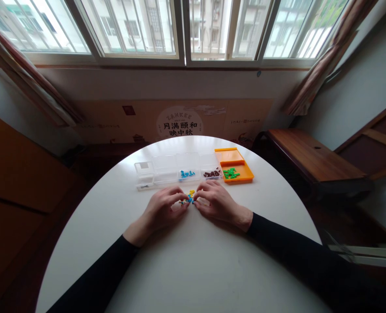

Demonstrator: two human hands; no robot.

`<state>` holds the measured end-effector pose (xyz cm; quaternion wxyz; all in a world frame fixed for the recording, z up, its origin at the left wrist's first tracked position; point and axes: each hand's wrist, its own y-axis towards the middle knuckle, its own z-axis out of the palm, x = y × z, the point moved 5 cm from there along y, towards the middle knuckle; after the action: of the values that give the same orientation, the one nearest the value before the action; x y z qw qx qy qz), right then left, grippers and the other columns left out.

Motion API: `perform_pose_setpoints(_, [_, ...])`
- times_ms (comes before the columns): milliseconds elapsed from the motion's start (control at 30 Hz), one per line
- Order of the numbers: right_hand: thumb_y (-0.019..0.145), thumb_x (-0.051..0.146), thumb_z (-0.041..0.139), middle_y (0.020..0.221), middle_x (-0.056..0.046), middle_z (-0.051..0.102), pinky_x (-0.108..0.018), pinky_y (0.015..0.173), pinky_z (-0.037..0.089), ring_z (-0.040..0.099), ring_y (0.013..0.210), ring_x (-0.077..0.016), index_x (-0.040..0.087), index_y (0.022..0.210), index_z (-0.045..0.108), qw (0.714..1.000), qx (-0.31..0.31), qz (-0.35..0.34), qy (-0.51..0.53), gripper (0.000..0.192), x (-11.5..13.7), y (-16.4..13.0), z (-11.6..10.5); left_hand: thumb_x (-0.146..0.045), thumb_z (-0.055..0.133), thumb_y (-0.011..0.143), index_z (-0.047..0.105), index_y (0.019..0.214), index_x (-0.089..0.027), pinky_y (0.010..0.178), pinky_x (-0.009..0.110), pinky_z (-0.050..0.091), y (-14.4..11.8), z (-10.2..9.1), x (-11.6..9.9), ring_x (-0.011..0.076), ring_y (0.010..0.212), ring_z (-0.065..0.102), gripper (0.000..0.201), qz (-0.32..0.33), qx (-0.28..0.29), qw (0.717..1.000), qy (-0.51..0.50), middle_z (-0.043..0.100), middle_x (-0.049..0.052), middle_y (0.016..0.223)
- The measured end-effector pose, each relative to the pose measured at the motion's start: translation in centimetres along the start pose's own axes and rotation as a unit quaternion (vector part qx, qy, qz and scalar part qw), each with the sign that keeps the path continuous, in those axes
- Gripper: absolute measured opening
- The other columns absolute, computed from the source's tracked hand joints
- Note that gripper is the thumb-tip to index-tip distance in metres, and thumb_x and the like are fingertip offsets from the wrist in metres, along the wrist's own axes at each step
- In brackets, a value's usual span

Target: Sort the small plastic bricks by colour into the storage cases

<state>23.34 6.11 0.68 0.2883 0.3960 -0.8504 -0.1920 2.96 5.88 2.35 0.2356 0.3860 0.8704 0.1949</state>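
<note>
A small heap of blue and yellow plastic pieces [191, 194], like tiny building bricks, lies on the white round table between my hands. My left hand [167, 203] rests at the left of the heap, thumb and fingertips drawn together at its edge. From the right, my right hand [216, 201] reaches in with curled fingers, its thumb and forefinger closed beside the blue pieces. Whatever either pinch holds is too small to make out. Just beyond stands a clear compartment box [165, 177]; blue pieces [187, 174] and dark brown pieces [211, 173] sit in separate compartments.
To the right of the clear box, an orange open case [245, 177] holds green pieces [231, 173]. The white table [193, 265] has a curved edge. A wooden bench [317, 156] stands at the right, below a curtain. Windows are ahead.
</note>
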Motion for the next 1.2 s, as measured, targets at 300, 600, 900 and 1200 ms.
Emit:
perform_pose_setpoints(300, [0.099,0.026,0.081,0.107,-0.005,0.075,-0.043,0.103,0.051,0.065,0.104,-0.0253,0.024,0.099,0.075,1.0,-0.014,-0.013,0.009,0.006,-0.3,-0.1,0.3,-0.034,0.077,0.101,0.081,0.105,-0.028,0.08,0.032,0.057,-0.1,0.3,0.1,0.0191,0.085,0.074,0.009,0.023,-0.004,0.999,0.028,0.08,0.004,0.099])
perform_pose_setpoints(600, [0.102,0.03,0.076,0.107,-0.006,0.075,-0.044,0.102,0.052,0.067,0.104,-0.0256,0.024,0.107,0.074,0.998,-0.055,-0.015,0.038,0.008,0.4,0.4,-0.8,-0.028,0.076,0.104,0.082,0.106,-0.028,0.077,0.031,0.056,0.1,-0.4,-0.4,0.0167,0.08,0.072,0.007,0.051,-0.051,0.997,0.007,0.079,0.003,0.094])
perform_pose_setpoints(900, [0.104,0.03,0.077,0.103,-0.005,0.076,-0.043,0.098,0.051,0.068,0.1,-0.0248,0.025,0.104,0.076,0.997,-0.057,0.009,0.048,0.005,0.4,0.5,-1.1,-0.026,0.078,0.101,0.084,0.109,-0.028,0.078,0.031,0.058,0.0,-0.8,-0.1,0.0175,0.082,0.073,0.009,0.02,-0.072,0.997,-0.021,0.08,0.004,0.096])
perform_pose_setpoints(1200, [0.104,0.03,0.076,0.102,-0.005,0.076,-0.043,0.097,0.051,0.068,0.099,-0.0246,0.025,0.104,0.075,0.997,-0.064,0.006,0.048,0.005,0.5,0.5,-1.2,-0.026,0.08,0.101,0.083,0.108,-0.028,0.076,0.031,0.058,0.2,-1.0,-0.2,0.0173,0.081,0.073,0.008,0.022,-0.082,0.996,-0.023,0.08,0.003,0.095])
